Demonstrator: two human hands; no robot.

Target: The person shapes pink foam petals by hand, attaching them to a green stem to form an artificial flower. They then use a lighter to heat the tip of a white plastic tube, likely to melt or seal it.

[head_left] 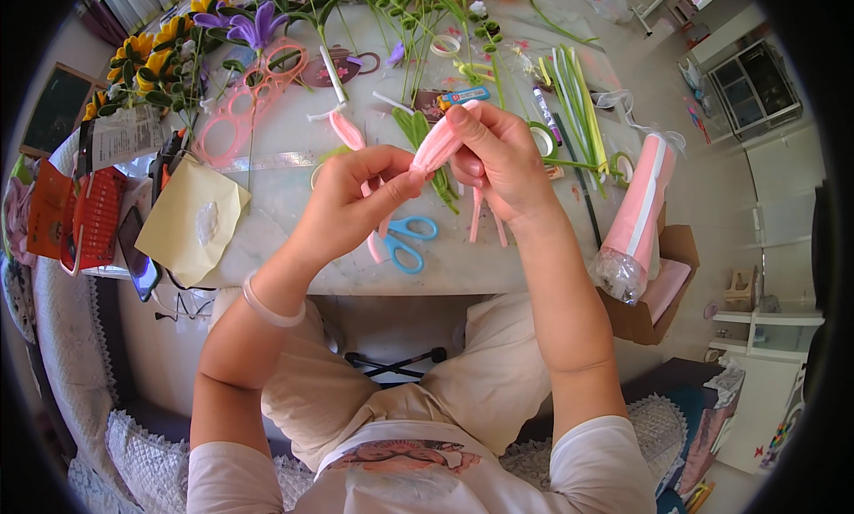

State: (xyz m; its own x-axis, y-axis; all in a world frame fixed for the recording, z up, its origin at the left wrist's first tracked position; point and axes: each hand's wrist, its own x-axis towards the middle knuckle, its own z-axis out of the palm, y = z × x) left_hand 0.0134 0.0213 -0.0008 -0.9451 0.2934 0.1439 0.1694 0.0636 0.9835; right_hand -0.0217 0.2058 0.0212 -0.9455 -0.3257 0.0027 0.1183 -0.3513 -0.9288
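Between both hands is a pink chenille-stem petal (437,147), held above the tabletop. My left hand (357,200) pinches its lower tip between thumb and fingers. My right hand (500,150) grips the upper part, thumb on the near side. Pink chenille strands (476,214) hang below the right hand. Another pink looped piece (347,130) lies just beyond the left hand, partly hidden by it. Green chenille leaves (419,128) lie behind the petal. Blue-handled scissors (408,270) rest near the table's front edge, their blades hidden.
Chenille flowers (257,27) fill the far left. A blue lighter (467,95), marker (547,114) and green chenille stems (577,107) lie beyond the right hand. A pink wrapped roll (644,187) leans at right. Yellow paper (180,234), a phone (137,254) and a red basket (100,214) are left.
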